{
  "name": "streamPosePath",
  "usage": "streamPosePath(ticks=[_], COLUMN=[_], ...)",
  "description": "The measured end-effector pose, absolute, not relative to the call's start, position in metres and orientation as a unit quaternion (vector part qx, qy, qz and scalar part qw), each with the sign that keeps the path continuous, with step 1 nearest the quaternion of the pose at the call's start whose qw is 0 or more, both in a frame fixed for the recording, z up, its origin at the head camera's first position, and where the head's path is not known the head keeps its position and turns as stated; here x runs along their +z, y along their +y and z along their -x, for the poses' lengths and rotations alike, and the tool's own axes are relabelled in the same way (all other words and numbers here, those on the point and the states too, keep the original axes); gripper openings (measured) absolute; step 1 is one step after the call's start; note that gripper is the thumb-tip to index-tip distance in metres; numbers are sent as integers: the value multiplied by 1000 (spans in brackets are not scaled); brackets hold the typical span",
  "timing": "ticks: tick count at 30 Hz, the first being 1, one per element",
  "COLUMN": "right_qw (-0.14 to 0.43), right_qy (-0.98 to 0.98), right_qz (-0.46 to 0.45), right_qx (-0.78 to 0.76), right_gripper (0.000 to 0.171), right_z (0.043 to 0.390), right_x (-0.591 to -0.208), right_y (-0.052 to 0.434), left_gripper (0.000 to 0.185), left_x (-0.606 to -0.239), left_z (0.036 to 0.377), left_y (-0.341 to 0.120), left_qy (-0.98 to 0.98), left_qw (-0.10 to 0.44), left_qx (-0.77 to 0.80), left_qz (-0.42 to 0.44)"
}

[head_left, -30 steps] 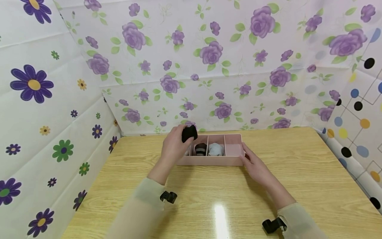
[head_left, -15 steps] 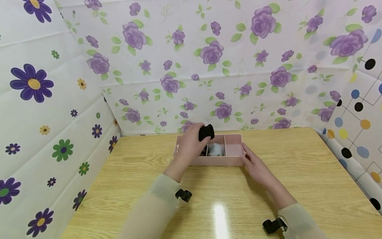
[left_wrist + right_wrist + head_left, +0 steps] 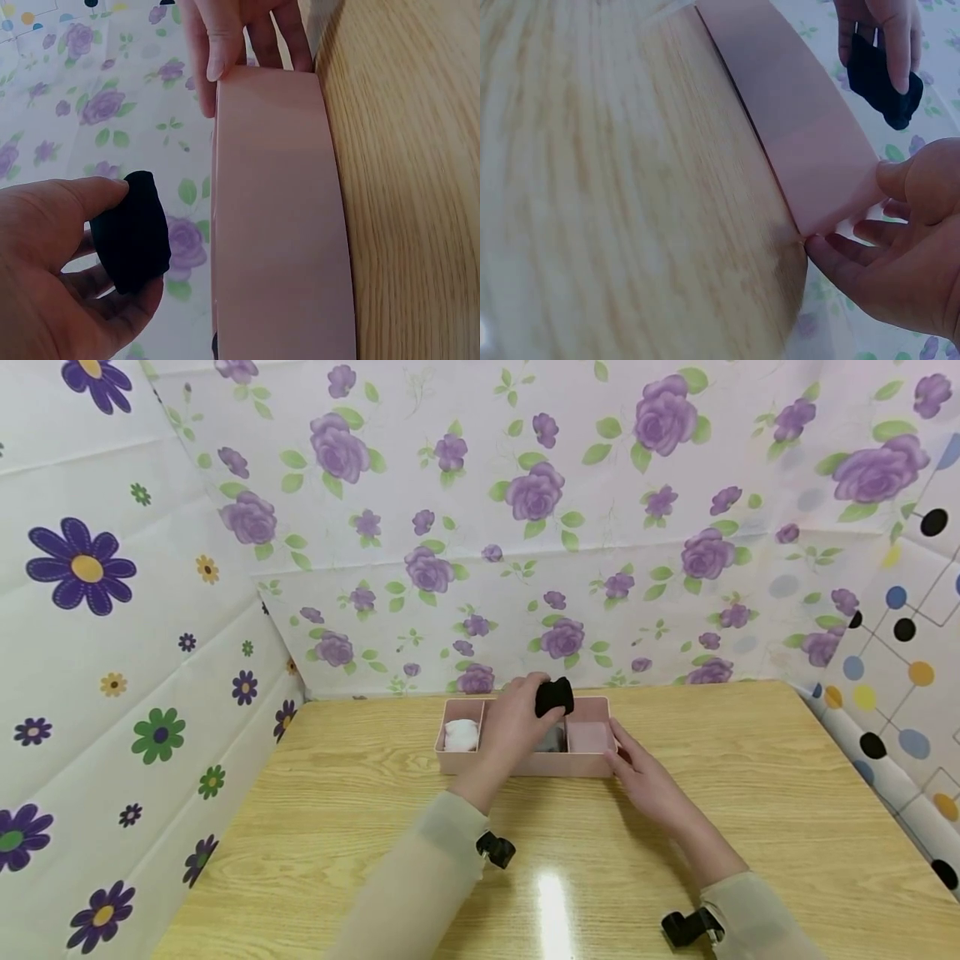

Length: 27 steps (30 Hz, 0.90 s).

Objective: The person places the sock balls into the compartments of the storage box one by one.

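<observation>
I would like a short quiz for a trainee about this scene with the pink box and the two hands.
1. True or false: the left hand pinches a black rolled sock above the pink divided box.
2. What lies in the leftmost compartment? A) a white roll B) a black roll C) a spoon
3. Which part of the box does the right hand touch?

Key:
1. True.
2. A: a white roll.
3. Its right end, at the near corner.
</observation>
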State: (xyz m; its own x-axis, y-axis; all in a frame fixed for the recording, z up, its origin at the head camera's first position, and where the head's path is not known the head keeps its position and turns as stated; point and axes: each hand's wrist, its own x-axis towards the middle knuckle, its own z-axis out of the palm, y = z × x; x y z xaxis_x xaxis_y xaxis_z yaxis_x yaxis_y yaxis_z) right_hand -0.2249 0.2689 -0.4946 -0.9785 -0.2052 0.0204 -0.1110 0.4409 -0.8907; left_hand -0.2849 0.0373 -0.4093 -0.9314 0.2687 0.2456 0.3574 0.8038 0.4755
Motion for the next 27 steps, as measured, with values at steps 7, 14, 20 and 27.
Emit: streamPosePath(ticks=[7, 14, 20, 27], right_qw=[46, 45, 51, 52], right_qy=[849, 848, 848, 847], right_qz=[98, 107, 107, 106], right_qx=[-517, -518, -517, -518], right_gripper=[69, 72, 73, 72], right_z=[224, 224, 224, 223], right_x=[-493, -494, -495, -494], right_y=[269, 271, 272, 272], left_gripper=[60, 60, 60, 61], left_x=[-415, -421, -427, -431], left_z=[285, 286, 287, 287], left_y=[53, 65, 72, 75], left_qy=[-950, -953, -955, -957], left_qw=[73, 63, 50, 47], left_qx=[-252, -238, -232, -223], left_qz=[171, 178, 177, 180])
